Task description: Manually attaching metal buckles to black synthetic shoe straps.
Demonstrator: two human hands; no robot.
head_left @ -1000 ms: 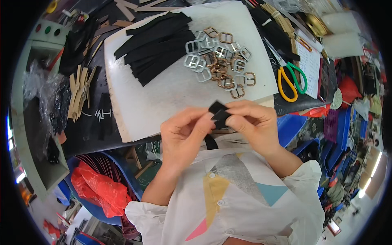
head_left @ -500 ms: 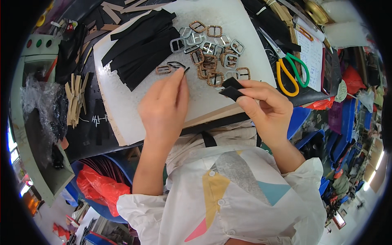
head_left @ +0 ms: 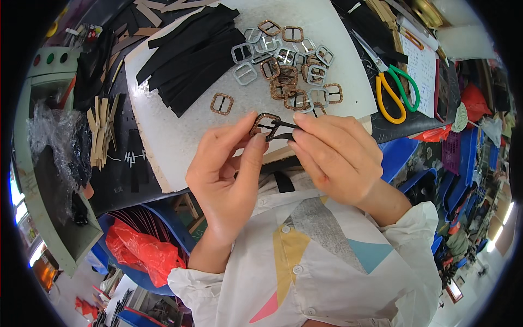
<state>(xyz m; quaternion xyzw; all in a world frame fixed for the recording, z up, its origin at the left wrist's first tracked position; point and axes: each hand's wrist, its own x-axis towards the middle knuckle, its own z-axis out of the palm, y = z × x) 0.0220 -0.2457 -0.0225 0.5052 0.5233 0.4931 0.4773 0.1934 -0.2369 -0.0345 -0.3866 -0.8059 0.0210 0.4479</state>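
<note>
Brown mottled buckle [head_left: 265,126]: at the left hand's fingertips, forward of its palm, tilted, raised above the work surface. Black strip [head_left: 285,123]: at the buckle, its two layers running across to the right fingertips; seems looped at the centre bar, exact wrap cannot be told.

Left hand [head_left: 224,173]: thumb and fingers pinching the buckle by its outer frame. Presumably gripped at the rim so the opening and bar stay uncovered on the side facing the right hand. Right hand [head_left: 343,155]: thumb and fingertips closed on the strip close to the buckle; a short grip likely keeps a limp piece controllable.

Relative position: buckle lies between the hands, touching the left, just left of the right fingertips.

Beyond the left fingertips, one loose brown buckle [head_left: 222,104], alone on the white board [head_left: 177,144]. Past it, fanned black strips [head_left: 193,57]. Ahead of the right hand, a heap of brown and pale buckles [head_left: 287,76]; both stocks probably sit there for easy reach. Farther out, right of the right hand: scissors [head_left: 383,66] with yellow and green handles.
</note>
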